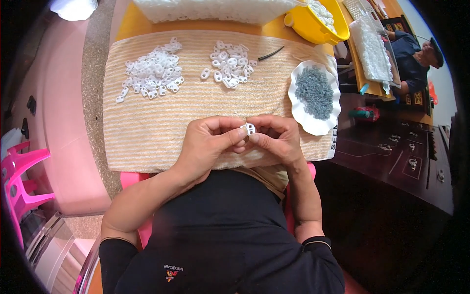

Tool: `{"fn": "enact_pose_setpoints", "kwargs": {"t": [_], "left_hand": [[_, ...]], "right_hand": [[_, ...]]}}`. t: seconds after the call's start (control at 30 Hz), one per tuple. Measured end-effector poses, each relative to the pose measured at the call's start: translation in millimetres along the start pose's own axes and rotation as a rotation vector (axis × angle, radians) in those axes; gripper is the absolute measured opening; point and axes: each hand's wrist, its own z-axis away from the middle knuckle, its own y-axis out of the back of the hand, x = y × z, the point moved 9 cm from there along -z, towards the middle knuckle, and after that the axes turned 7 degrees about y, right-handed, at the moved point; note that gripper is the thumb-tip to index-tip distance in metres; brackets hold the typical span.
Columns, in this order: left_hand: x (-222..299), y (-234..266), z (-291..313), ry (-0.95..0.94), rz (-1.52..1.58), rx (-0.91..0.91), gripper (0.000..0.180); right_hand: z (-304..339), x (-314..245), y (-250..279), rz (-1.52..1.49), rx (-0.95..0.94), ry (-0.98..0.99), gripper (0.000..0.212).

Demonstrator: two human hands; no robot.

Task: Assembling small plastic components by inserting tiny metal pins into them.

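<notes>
Between the fingertips of both hands sits a small white plastic piece with two holes point(250, 129). My left hand point(211, 139) pinches its left side with thumb and forefinger. From the other side my right hand point(275, 135) grips it, thumb below and forefinger above. Both hands are over the near part of a striped cloth point(142, 132). Beyond them lie two piles of small white plastic parts, a left pile point(154, 71) and a middle pile point(231, 63). To the right, a white wavy-rimmed plate point(318, 128) holds many small grey-blue translucent pieces point(314, 93).
A thin black rod point(270, 53) lies on the cloth. At the back stand a clear bin point(205, 12) of white parts and a yellow basin point(306, 32). A co-worker point(413, 59) sits far right by another white-filled tray point(374, 49). Pink plastic chairs point(24, 171) are at left.
</notes>
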Motion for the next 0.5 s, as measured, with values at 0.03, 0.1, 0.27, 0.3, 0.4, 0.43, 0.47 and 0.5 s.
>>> {"fn": "enact_pose_setpoints", "kwargs": {"t": [0.03,0.1,0.27,0.3,0.4,0.43,0.47,0.5], "left_hand": [[-0.2,-0.2,0.4,0.009,0.007,0.0,0.017],[-0.8,0.4,1.1,0.017,0.012,0.008,0.017],[0.4,-0.4,1.9,0.049,0.01,0.025,0.019],[0.8,-0.3,2.0,0.052,0.009,0.027,0.02],[0.4,0.7,2.6,0.059,0.01,0.03,0.02],[0.3,0.9,2.5,0.057,0.009,0.028,0.02],[-0.3,1.1,2.1,0.062,0.011,0.03,0.02],[-0.6,0.9,1.7,0.063,0.02,0.026,0.02]], "right_hand": [[-0.2,1.4,1.2,0.007,-0.006,0.016,0.029],[-0.5,2.9,2.4,0.012,-0.01,0.027,0.028],[-1.4,2.1,-0.1,-0.065,0.007,-0.005,0.027],[-1.5,3.1,0.7,-0.066,0.01,-0.009,0.027],[-2.1,4.7,0.9,-0.06,0.004,-0.005,0.026],[-2.3,3.9,0.2,-0.065,0.007,-0.006,0.026],[-2.5,3.6,0.3,-0.069,0.012,-0.007,0.026],[-2.7,5.2,1.7,-0.071,0.013,-0.012,0.026]]}}
